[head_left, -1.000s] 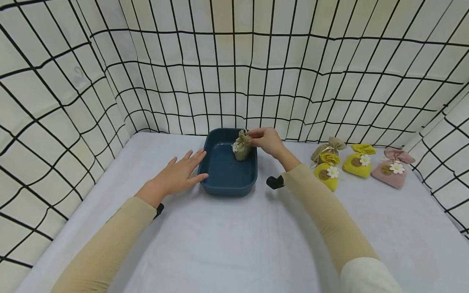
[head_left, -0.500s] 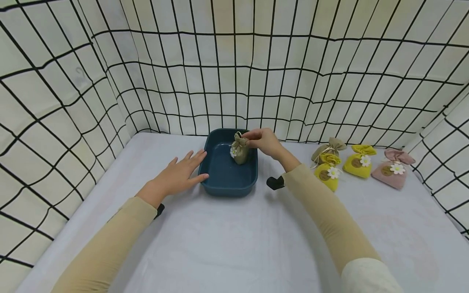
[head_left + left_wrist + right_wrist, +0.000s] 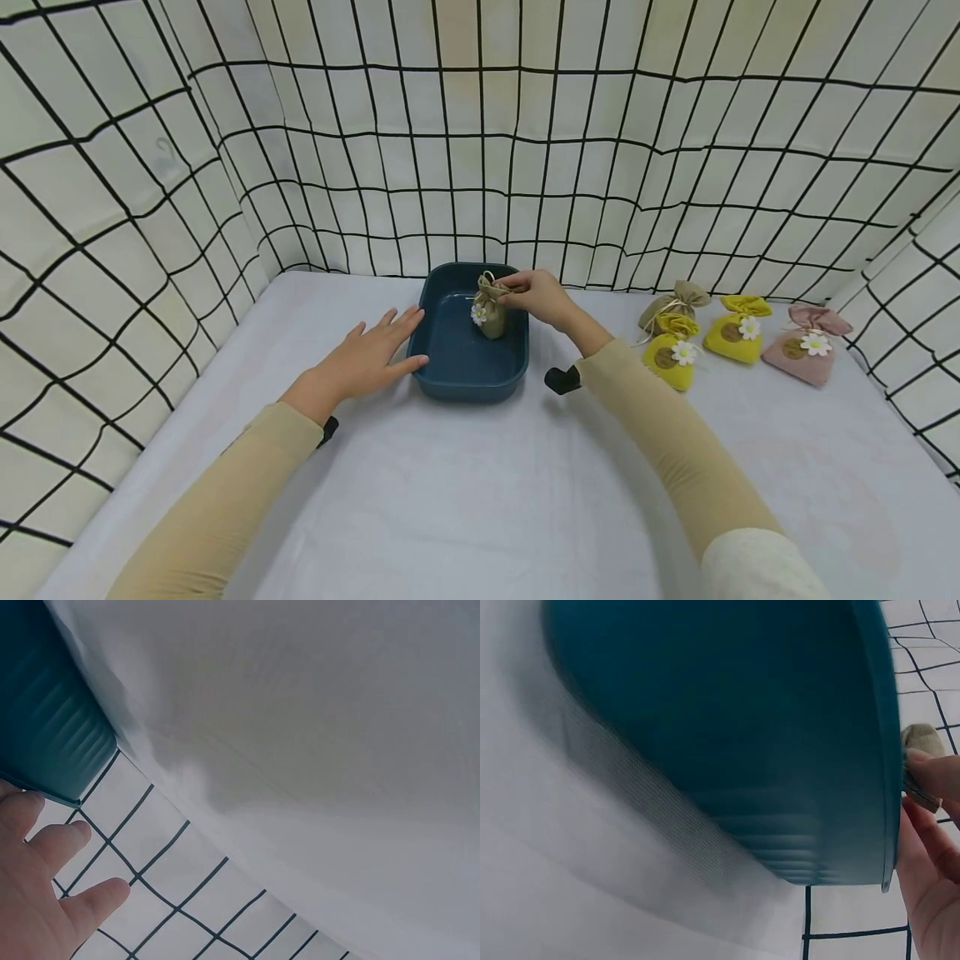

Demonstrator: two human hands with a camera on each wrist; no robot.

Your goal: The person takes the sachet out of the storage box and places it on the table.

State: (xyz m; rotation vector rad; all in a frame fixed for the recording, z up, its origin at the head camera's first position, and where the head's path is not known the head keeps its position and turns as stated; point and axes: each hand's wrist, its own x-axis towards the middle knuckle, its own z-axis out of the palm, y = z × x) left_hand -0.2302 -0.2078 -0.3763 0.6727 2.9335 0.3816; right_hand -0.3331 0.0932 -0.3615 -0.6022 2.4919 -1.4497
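Observation:
A blue rectangular basin (image 3: 468, 390) stands near the back of the white table. Over its right side, my right hand (image 3: 547, 298) pinches the gathered neck of a small beige drawstring pouch (image 3: 491, 318) with a white flower on it. The pouch hangs upright inside the basin's outline; the right wrist view shows only its beige top (image 3: 924, 739) above the rim. My left hand (image 3: 363, 358) lies with spread, straight fingers at the basin's left rim. In the left wrist view, the fingertips (image 3: 69, 834) are close by the basin's side wall (image 3: 56, 712).
To the right lie another beige pouch (image 3: 651, 315), a yellow pouch (image 3: 667, 372) overlapping it, a second yellow pouch (image 3: 726, 340) and a pink pouch (image 3: 795, 367). A black wire grid (image 3: 480, 193) over white cloth encloses the back and sides of the table.
My right hand has moved slightly down and toward me, and the pouch in its fingers has shifted a little left and lower in the basin. The left hand has stayed put.

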